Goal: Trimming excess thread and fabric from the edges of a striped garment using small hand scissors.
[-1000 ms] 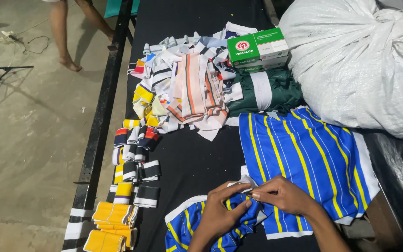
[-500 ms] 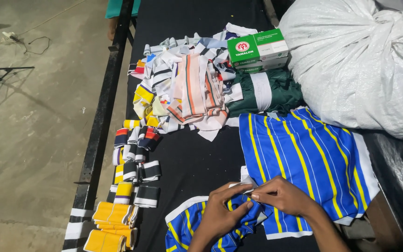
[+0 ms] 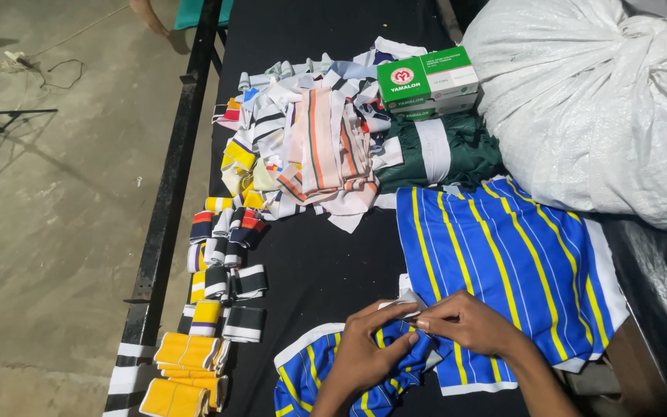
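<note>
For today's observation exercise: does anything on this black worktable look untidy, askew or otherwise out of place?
Yes. The heap of mixed fabric strips at the table's far end is jumbled, while the folded striped cuff pieces and yellow pieces along the left edge lie in a neat column. Nothing looks spilled or damaged.

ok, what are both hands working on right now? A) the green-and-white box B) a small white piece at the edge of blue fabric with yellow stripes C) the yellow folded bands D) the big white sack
B: the left hand and right hand meet over the small white piece at the edge of the blue fabric; the box, sack and yellow bands lie untouched.
</note>
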